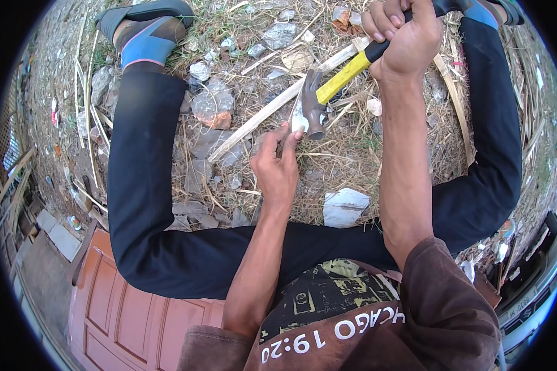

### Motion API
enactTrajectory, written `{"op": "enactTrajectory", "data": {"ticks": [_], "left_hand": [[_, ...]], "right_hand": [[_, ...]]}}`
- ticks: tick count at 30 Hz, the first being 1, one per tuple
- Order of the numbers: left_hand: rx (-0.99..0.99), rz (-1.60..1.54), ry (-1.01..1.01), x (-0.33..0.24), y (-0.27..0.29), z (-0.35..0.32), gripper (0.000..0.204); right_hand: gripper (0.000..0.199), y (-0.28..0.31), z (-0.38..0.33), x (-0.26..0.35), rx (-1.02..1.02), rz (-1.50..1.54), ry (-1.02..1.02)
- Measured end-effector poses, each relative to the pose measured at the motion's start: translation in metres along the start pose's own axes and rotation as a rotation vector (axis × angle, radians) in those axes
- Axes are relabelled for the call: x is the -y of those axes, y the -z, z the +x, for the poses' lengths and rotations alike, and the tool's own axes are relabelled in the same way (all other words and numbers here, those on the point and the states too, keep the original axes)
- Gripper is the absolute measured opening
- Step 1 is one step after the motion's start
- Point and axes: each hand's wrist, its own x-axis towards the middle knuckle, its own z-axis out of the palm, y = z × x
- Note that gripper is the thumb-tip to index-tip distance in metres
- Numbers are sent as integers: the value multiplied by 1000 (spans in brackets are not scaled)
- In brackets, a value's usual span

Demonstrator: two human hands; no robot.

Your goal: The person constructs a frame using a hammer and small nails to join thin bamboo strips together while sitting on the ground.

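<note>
1. Your right hand [413, 46] is clenched around the black grip of the hammer [346, 75], up and to the right in the view, farther from your body than the hammer's head.
2. The hammer's long axis slants from that fist down and leftward, so its head sits to the left of your right hand and nearer your body.
3. Your left hand [277, 164] pinches a thin white piece [299, 120] between thumb and fingertips, just left of the head and partly behind it; you can't tell from this view whether head and piece touch.
4. The relation to judge is head to piece: they overlap in view, with the striking face pointing back toward your body and the claw pointing away.
5. Your left fingertips are nearer the head than your right fist is, so they look the more exposed.
6. The wood strip [260, 120] runs slantwise, near end left, far end right, passing beyond your left hand.
</note>
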Motion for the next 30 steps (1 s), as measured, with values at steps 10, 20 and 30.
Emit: {"op": "enactTrajectory", "data": {"ticks": [10, 20, 30], "left_hand": [[48, 64, 63, 0, 0, 2, 21], [-8, 31, 90, 4, -1, 2, 22], [-24, 5, 39, 8, -1, 2, 21]], "right_hand": [[21, -16, -24, -5, 335, 315, 189], [28, 47, 17, 33, 100, 175, -219], [30, 28, 16, 17, -55, 101, -228]]}}
